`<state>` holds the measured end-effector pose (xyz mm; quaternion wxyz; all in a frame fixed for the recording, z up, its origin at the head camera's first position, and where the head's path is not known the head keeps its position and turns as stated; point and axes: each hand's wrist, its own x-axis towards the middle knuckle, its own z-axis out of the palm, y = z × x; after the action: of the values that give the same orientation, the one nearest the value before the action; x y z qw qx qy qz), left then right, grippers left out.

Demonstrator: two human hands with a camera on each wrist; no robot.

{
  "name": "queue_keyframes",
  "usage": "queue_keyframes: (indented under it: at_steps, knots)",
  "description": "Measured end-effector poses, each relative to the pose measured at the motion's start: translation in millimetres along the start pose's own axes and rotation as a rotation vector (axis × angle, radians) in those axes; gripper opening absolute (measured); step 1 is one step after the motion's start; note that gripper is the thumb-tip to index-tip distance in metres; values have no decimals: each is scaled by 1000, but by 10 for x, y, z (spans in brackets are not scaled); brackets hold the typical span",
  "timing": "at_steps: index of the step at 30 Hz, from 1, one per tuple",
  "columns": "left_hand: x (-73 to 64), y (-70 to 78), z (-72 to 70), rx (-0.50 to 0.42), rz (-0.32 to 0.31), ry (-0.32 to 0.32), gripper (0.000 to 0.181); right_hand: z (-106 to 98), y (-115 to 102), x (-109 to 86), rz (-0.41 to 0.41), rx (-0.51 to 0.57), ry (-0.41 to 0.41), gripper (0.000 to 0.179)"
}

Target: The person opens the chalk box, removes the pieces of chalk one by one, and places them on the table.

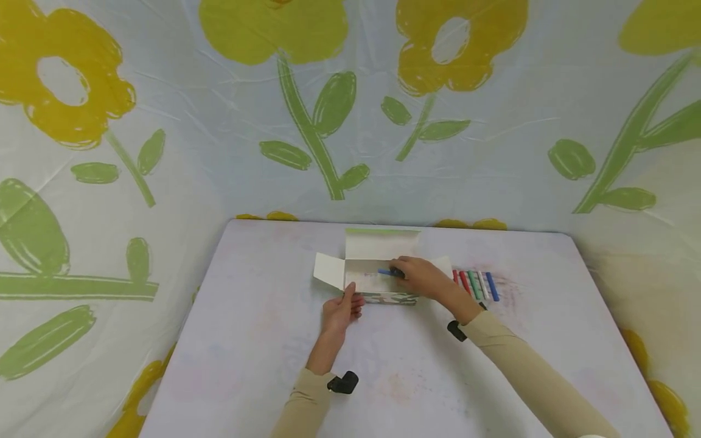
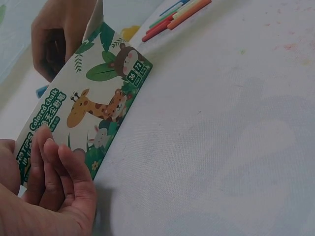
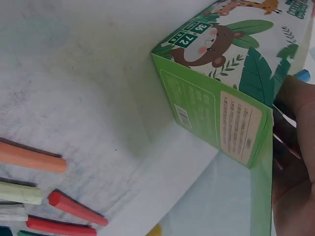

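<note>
A cardboard box of colored chalk (image 1: 383,298), printed with a giraffe and a bear, has its lid and side flaps raised. My left hand (image 1: 338,313) grips the box's near left corner, thumb at the rim and fingers against the printed front. Over the opening, my right hand (image 1: 421,277) holds a blue chalk stick (image 1: 386,272) that points left. The blue tip (image 3: 302,75) also shows past the hand in the right wrist view. In the left wrist view the right hand (image 2: 64,34) is partly hidden behind the box.
To the right of the box, several chalk sticks lie side by side, among them a green one (image 1: 473,285), a blue one (image 1: 493,286) and an orange one (image 3: 32,157). Flower-printed cloth (image 1: 383,182) stands behind the white table (image 1: 246,340).
</note>
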<state>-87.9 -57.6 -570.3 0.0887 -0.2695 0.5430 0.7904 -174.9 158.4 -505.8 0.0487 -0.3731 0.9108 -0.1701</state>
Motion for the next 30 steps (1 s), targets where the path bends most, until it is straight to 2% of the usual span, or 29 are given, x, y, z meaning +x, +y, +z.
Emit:
queue_keyframes:
  at_steps: [4, 9, 14, 19, 25, 30]
  knots:
    - [-7, 5, 2, -1, -1, 5, 48, -65, 37, -65, 1, 138, 61, 19]
    - [-22, 10, 3, 11, 4, 6, 50, -125, 76, -122, 15, 293, 109, 17]
    - [-29, 16, -7, 14, 1, -23, 52, -200, 95, -207, 73, 425, 152, 19]
    - [-82, 92, -9, 26, -18, -51, 50, -288, 118, -321, 115, 479, 206, 19]
    - [-254, 269, 26, 35, -32, -59, 45, -435, 166, -494, 164, 516, 272, 19]
    - [-297, 288, 31, 25, -17, -59, 45, -547, 220, -654, 221, 539, 306, 22]
